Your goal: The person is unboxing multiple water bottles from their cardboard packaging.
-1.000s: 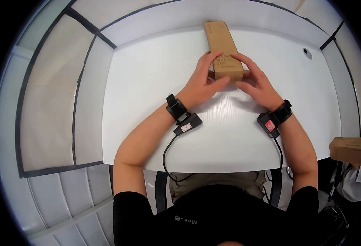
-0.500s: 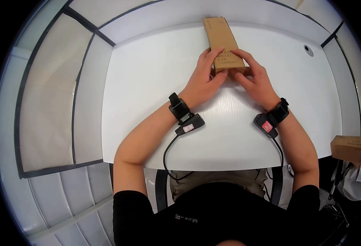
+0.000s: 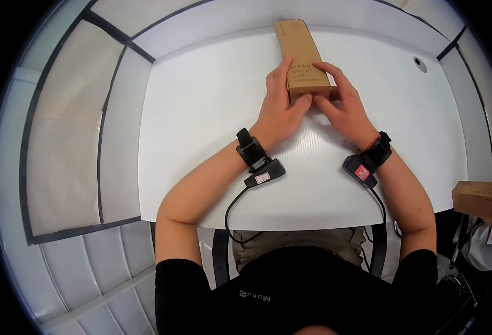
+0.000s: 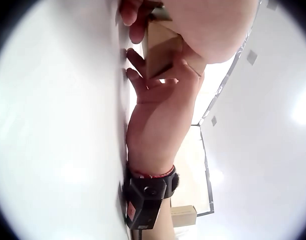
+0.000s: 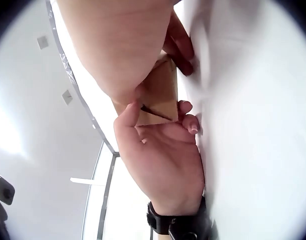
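Note:
A long brown cardboard box (image 3: 304, 50) lies on the white table, its top printed "STRAW WHEAT CUP". My left hand (image 3: 277, 114) grips its left side near the close end, index finger along the top edge. Opposite it, my right hand (image 3: 347, 110) holds the right side, with its index fingertip on the top face. Both thumbs press at the near end face, almost meeting. In the left wrist view the box's end (image 4: 162, 47) shows between the hands. A dark slit runs along the edge of the end panel (image 5: 163, 92) in the right wrist view, beside the left thumb.
White partition walls (image 3: 212, 33) enclose the table (image 3: 201, 111) at the back and sides. A round cable hole (image 3: 420, 64) is at the back right. Another cardboard box (image 3: 476, 200) stands beyond the table's right edge. Cables hang from both wrist cameras (image 3: 265, 173).
The box and both hands have shifted slightly away from the body. The right thumb has moved in to the box's near end, and the left index finger has slid back toward the left edge.

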`<action>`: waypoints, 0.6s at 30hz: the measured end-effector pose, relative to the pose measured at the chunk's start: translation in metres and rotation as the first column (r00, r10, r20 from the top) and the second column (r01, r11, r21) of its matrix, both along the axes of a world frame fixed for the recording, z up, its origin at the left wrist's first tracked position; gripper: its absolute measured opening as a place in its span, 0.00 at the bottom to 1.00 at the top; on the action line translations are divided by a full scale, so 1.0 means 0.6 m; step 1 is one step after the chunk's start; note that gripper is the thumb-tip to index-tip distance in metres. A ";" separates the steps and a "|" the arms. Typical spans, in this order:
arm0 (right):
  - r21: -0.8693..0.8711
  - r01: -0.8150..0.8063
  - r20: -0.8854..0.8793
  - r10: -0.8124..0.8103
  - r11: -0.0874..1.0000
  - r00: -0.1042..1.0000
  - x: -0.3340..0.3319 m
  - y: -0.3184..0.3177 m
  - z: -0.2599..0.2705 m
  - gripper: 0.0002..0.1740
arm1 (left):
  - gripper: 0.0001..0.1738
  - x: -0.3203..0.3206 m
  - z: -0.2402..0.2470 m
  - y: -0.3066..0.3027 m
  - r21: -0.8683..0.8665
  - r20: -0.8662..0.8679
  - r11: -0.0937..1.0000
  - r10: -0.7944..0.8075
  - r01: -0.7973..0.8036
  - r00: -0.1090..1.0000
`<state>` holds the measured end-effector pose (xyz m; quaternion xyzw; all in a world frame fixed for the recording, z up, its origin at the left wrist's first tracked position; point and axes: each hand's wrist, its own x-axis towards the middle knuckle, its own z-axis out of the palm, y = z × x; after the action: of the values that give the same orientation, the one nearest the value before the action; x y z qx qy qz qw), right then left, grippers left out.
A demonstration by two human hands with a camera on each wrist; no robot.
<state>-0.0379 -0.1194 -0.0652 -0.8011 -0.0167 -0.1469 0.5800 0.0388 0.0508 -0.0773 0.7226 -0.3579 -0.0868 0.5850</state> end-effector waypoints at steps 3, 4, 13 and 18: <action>0.058 -0.056 -0.006 0.056 0.997 0.998 -0.006 -0.004 0.004 0.33 | 0.46 0.007 -0.001 0.006 -0.047 -0.103 0.998 -0.045 0.040 0.994; 0.088 -0.051 -0.012 0.052 0.995 0.999 -0.007 -0.004 0.007 0.31 | 0.47 0.006 0.005 0.011 -0.062 -0.171 0.997 -0.048 0.038 0.984; 0.149 -0.036 -0.029 0.041 0.988 0.999 -0.008 -0.003 0.017 0.27 | 0.52 0.009 0.019 0.012 -0.083 -0.407 0.997 -0.039 0.006 0.913; 0.183 -0.092 -0.048 0.102 0.979 0.994 -0.010 -0.010 0.020 0.34 | 0.56 0.014 0.018 0.016 -0.120 -0.425 0.990 -0.115 0.071 0.898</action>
<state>-0.0437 -0.1251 -0.0533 -0.7472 -0.0259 -0.0965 0.6570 0.0473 0.0605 -0.0662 0.6370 -0.2580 -0.2538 0.6806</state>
